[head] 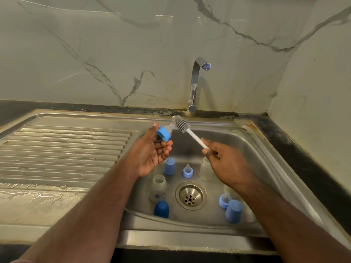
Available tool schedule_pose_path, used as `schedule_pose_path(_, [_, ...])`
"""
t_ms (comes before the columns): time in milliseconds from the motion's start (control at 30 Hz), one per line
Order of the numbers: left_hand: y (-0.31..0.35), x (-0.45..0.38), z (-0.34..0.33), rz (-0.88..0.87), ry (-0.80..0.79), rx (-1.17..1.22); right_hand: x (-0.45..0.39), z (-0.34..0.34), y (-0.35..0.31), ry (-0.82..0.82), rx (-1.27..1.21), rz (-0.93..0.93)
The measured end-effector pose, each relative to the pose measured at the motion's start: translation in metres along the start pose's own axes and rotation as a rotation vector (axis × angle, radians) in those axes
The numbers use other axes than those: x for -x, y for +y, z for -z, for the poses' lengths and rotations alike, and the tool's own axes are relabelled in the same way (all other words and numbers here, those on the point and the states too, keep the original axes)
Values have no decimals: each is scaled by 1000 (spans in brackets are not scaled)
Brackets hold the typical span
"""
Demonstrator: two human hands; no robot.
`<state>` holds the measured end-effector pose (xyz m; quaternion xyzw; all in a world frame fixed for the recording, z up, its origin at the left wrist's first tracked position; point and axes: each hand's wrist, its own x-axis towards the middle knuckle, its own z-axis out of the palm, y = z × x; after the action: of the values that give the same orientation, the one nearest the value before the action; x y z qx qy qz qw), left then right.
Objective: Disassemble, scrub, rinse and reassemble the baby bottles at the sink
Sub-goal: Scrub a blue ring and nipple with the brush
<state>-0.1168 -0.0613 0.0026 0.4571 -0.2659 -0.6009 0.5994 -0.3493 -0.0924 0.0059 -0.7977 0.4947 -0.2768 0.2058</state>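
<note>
Your forearms reach in from the bottom edge, over the front lip of the sink [190,242]. Left hand [152,150] is up above the basin, palm turned to you, thumb and fingertips pinching a blue collar [163,134] with its clear teat [169,127] pointing right, toward the brush. Right hand [226,160] is clamped round the white handle of the brush [188,130], which slants up and left, its grey ribbed head touching or just beside the teat's tip, hard to call which. Down in the basin now: a clear bottle [158,187] stands left of the drain [190,195], with a dark blue cap [161,209] just in front of it. Behind the drain sit a light blue cap [169,166] and a second collar with teat [188,171], side by side. A second bottle [206,168] stands right of them, partly behind your right hand. Front right, a third collar with teat [224,201] leans against another light blue cap [234,211]. Chrome tap [195,86] rises behind the basin, spout curving right, no water visible from it. Ribbed drainboard [62,149] stretches away on the left, wet streaks near its front. Marbled tiles [114,54] back the lot.
</note>
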Motion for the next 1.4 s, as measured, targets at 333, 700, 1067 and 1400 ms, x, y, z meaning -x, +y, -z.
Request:
schedule_pose_path(333, [3,3,-2,-1,-33,111,-3,1,4,40,-73,-16])
schedule_pose_path(700, [1,6,-4,-115,-47,150,6,-1,-4,-44,-71,52])
schedule_pose_path(1067, [2,3,-4,-187,-45,204,7,-3,-3,-50,-81,58])
schedule_pose_path(1400, [2,3,-2,-173,-73,213,3,-1,-5,-16,4,96])
